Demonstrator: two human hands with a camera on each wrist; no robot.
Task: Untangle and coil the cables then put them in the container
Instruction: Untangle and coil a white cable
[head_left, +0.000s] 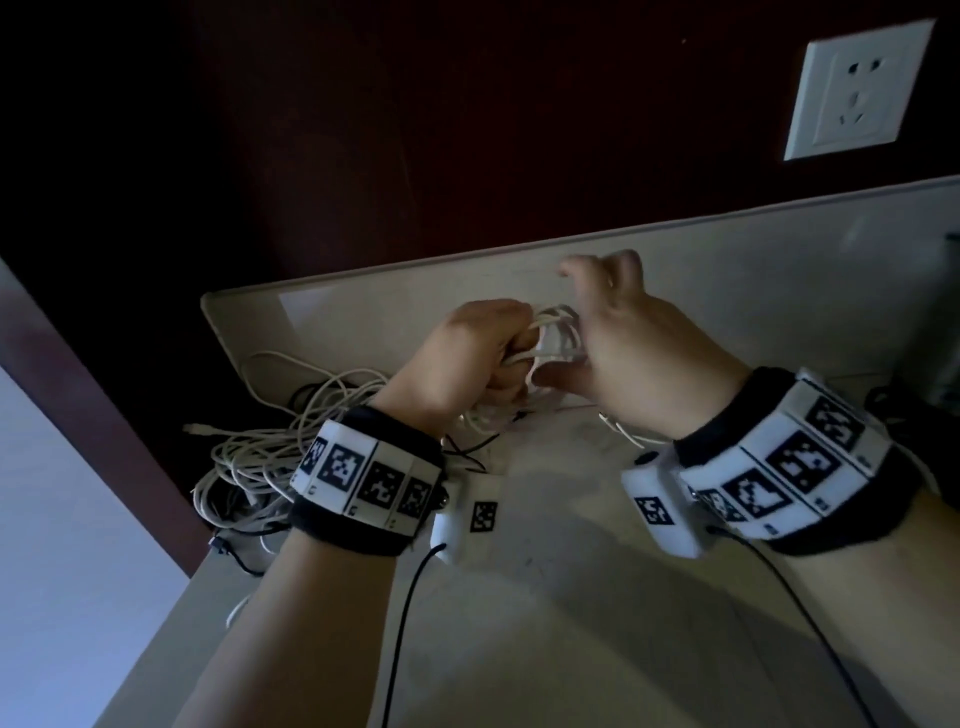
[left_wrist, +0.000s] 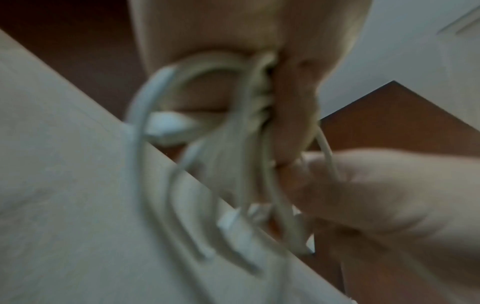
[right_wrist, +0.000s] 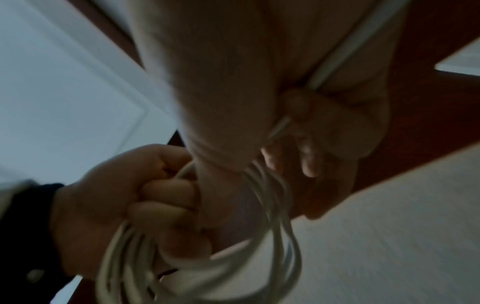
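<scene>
Left hand (head_left: 457, 358) around cable coil (head_left: 558, 338), seemingly.

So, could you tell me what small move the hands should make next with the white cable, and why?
Probably lay one more loop: the left hand grips a bundle of thin white cable loops, the right hand pinches a strand at it, and white cable trails from the loops to the beige tabletop. No container is in view yet.
</scene>
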